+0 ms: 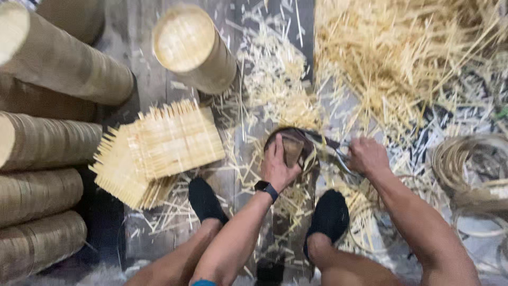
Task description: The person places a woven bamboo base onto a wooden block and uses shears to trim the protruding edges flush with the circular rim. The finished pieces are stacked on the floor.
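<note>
A small woven bamboo piece point(292, 150), judged light, stiff and splintery, was held by its edge in the closed left hand point(278, 165) just right of the stacked mats point(159, 151), while shears point(330, 151) were gripped by the right hand point(367, 156).

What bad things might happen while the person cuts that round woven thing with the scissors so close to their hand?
The metal scissors in the right hand point toward the left hand gripping the small round woven bamboo piece, so a slip might nick its fingers. Loose pale bamboo slivers cover the floor around the black-socked feet and might prick them.
</note>
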